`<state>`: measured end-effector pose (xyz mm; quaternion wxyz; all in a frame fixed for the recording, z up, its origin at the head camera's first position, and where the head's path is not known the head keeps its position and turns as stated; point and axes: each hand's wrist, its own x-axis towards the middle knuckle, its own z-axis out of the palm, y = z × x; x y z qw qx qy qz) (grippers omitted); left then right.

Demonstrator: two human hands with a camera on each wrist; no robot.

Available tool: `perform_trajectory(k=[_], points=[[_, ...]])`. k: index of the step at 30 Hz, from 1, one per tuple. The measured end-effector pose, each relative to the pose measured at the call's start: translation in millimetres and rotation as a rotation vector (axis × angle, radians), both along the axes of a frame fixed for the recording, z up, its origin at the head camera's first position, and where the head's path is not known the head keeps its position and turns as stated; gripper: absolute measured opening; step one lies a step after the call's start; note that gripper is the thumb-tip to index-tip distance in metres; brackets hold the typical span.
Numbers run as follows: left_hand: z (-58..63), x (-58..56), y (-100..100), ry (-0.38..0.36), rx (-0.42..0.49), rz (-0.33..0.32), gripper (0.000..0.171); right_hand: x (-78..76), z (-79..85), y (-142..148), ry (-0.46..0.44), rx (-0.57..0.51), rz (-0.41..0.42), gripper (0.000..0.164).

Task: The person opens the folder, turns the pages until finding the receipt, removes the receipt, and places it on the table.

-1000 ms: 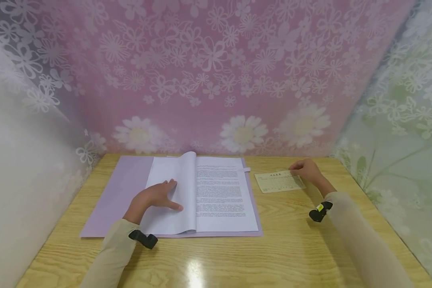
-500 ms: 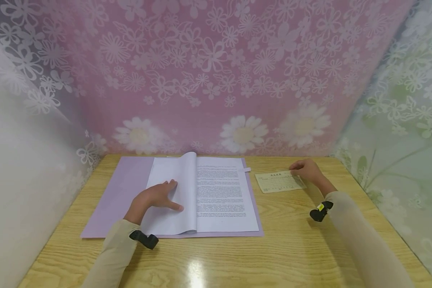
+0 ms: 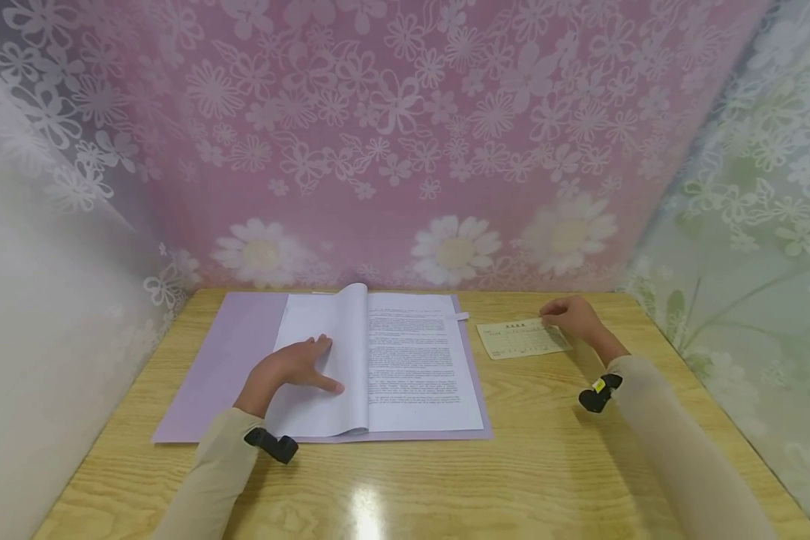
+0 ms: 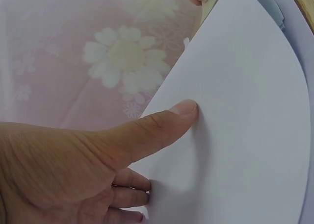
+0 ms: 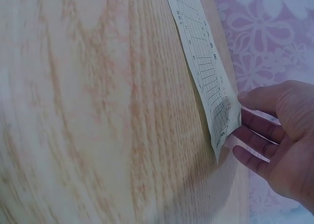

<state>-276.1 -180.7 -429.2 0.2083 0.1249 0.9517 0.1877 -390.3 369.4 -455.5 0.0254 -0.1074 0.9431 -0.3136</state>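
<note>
Printed sheets [image 3: 412, 360] lie in an opened purple folder [image 3: 205, 367], with their turned pages bulging up along the middle. My left hand [image 3: 290, 366] rests on the blank back of the turned pages, thumb and fingers spread. In the left wrist view its thumb [image 4: 162, 128] lies against the white paper [image 4: 245, 111]. To the right of the folder, my right hand [image 3: 576, 321] pinches the upper right corner of a yellow printed slip [image 3: 520, 341]. The right wrist view shows thumb and fingers on either side of that slip's end [image 5: 216, 94].
A small white tab [image 3: 459, 317] sticks out from the folder's right edge. The wooden table [image 3: 432, 495] ends at a pink flowered backdrop [image 3: 391, 187], with pale walls on both sides. Dark camera mounts [image 3: 601, 394] sit on both wrists.
</note>
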Motion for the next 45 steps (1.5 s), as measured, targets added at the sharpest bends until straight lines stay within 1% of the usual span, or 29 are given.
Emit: perform_trajectory(k=[4, 9, 14, 19, 24, 27, 31, 35, 37, 39, 41, 43, 45], points=[[-1.1, -1.7, 1, -0.011, 0.013, 0.010, 0.115, -1.7, 0.6, 0, 0.001, 0.008, 0.016, 0.031], [-4.6, -5.2, 1, -0.015, 0.033, 0.022, 0.117, -5.4, 0.1, 0, 0.020, 0.014, 0.014, 0.030], [-8.8, -8.5, -1, 0.013, 0.034, 0.002, 0.120, -9.5, 0.4, -1, 0.035, 0.020, 0.016, 0.031], [-10.9, -12.8, -5, 0.031, 0.044, -0.020, 0.120, -8.5, 5.0, -5, 0.035, 0.020, 0.037, 0.034], [-5.1, -15.9, -8, 0.057, 0.025, -0.051, 0.117, -7.7, 12.3, -11, 0.048, 0.021, 0.057, 0.035], [1.9, -17.8, -10, 0.069, 0.009, -0.073, 0.116, -7.9, 18.8, -16, 0.038, 0.013, 0.067, 0.037], [15.5, -20.8, -12, 0.078, -0.023, -0.099, 0.111, -12.0, 29.7, -24, 0.052, -0.002, 0.097, 0.041], [32.3, -27.1, -13, 0.098, -0.065, -0.100, 0.103, -17.9, 47.2, -37, 0.102, -0.018, 0.117, 0.039], [42.0, -31.3, -14, 0.114, -0.062, -0.087, 0.099, -21.3, 58.8, -47, 0.125, -0.032, 0.114, 0.039], [51.8, -36.8, -15, 0.153, -0.031, -0.070, 0.097, -24.5, 71.0, -58, 0.162, -0.052, 0.113, 0.041], [61.7, -44.1, -15, 0.208, 0.012, -0.045, 0.095, -27.0, 84.5, -71, 0.201, -0.084, 0.113, 0.043], [71.5, -52.0, -13, 0.282, 0.064, -0.026, 0.092, -28.5, 96.6, -87, 0.238, -0.120, 0.110, 0.048], [80.2, -60.2, -10, 0.375, 0.119, -0.008, 0.088, -28.3, 107.2, -106, 0.264, -0.164, 0.105, 0.053]])
